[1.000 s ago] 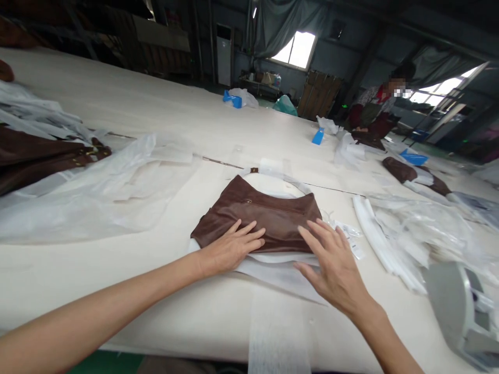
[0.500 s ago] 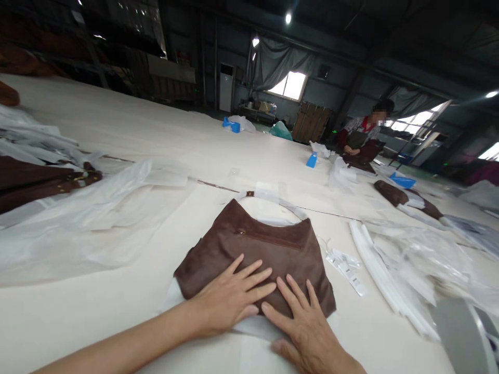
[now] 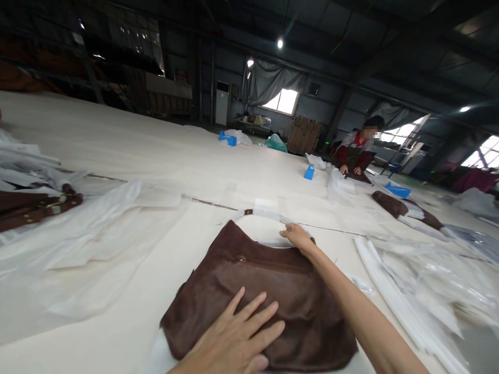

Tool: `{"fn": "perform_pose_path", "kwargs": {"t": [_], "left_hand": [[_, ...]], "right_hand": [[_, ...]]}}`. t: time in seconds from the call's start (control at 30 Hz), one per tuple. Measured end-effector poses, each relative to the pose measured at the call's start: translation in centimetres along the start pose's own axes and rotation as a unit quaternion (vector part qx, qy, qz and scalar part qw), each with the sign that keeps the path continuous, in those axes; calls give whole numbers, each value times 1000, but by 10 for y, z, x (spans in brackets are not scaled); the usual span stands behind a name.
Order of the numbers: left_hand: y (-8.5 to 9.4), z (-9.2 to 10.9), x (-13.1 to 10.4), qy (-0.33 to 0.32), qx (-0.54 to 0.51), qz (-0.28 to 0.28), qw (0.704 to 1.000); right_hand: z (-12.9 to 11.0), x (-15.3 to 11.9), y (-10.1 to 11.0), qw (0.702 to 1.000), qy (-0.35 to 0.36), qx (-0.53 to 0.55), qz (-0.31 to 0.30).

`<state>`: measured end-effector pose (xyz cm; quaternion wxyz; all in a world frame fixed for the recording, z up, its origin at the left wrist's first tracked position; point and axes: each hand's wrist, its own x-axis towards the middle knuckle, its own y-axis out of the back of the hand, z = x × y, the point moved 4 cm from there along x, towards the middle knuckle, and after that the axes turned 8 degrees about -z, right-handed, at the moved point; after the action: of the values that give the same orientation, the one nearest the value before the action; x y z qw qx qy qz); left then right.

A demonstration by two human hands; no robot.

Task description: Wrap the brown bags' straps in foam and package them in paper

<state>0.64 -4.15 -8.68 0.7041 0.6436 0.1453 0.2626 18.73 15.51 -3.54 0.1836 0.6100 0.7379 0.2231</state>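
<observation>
A dark brown leather handbag [image 3: 307,306] lies flat before me, its zipped side facing up. My left hand [image 3: 244,335] rests palm down on the lower front of the bag, fingers spread. At the bag's top, my right hand [image 3: 296,235] has its fingers curled around the white-wrapped shoulder strap [image 3: 267,208]. White wrapping sticks out from under the bag's lower left corner. My right forearm passes over the bag's right edge, and hides part of it.
Clear plastic bags [image 3: 424,275] and long white foam strips [image 3: 393,291] lie to the right. On the left are wrapping sheets [image 3: 117,234] and another brown bag [image 3: 31,208]. A co-worker [image 3: 356,148] handles a brown piece across the table, near blue pieces [image 3: 309,172].
My right hand has left the bag's lower front and reached up to the strap. My left hand stays flat on the bag. The bag now appears lower and closer in view.
</observation>
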Motion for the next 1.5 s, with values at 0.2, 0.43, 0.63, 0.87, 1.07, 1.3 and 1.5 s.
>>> {"fn": "perform_pose_path", "kwargs": {"t": [0.2,0.43,0.63,0.87,1.07,1.3,1.5], "left_hand": [[-17,-10,6,-52,67,39,996],[-14,-13,0,-38,-45,46,997],[0,-7,-7,18,-130,20,991],[8,-2,0,49,-166,-11,985],[7,0,-2,70,-176,48,981],[11,-6,-16,116,-204,284,930],[13,-7,-10,132,-140,252,949]], "right_hand": [[-4,28,-8,996,40,77,8],[-1,41,-8,985,67,157,-34],[-10,14,3,969,92,214,-81],[-14,-83,3,980,174,67,-68],[4,-154,-30,903,348,-219,-120],[11,-168,-32,888,338,-271,-155],[6,-163,-30,887,315,-278,-190]]}}
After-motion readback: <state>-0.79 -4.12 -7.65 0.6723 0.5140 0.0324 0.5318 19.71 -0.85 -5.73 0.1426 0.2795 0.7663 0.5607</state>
